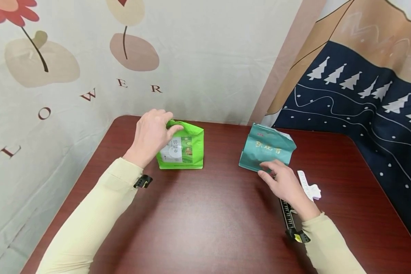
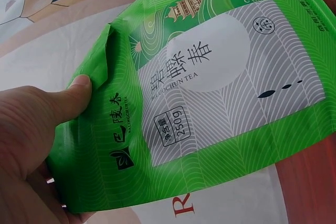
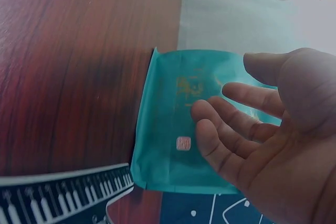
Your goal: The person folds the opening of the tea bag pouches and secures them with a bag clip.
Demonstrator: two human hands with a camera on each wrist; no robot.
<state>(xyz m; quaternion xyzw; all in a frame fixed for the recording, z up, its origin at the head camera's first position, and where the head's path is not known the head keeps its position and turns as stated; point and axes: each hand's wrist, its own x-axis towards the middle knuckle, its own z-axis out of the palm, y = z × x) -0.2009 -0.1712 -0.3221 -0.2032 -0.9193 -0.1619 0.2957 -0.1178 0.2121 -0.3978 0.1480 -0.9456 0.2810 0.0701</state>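
Observation:
A bright green tea bag (image 1: 197, 146) labelled Biluochun stands upright at the back left of the table. My left hand (image 1: 153, 131) grips its folded top corner, the thumb on the printed front in the left wrist view. To the right stands a teal tea bag (image 1: 257, 146) with gold characters. My right hand (image 1: 284, 180) hovers in front of its lower right part, fingers loosely bent, holding nothing; whether a fingertip touches the bag I cannot tell. Partly under that hand lies a long black strip with piano-key print (image 1: 287, 215).
A long white clip-like piece (image 1: 305, 182) lies right of my right hand. The dark red wooden table (image 1: 205, 224) meets a pale printed cloth (image 1: 209, 68) at the back and a navy cloth with trees (image 1: 363, 106) at the right.

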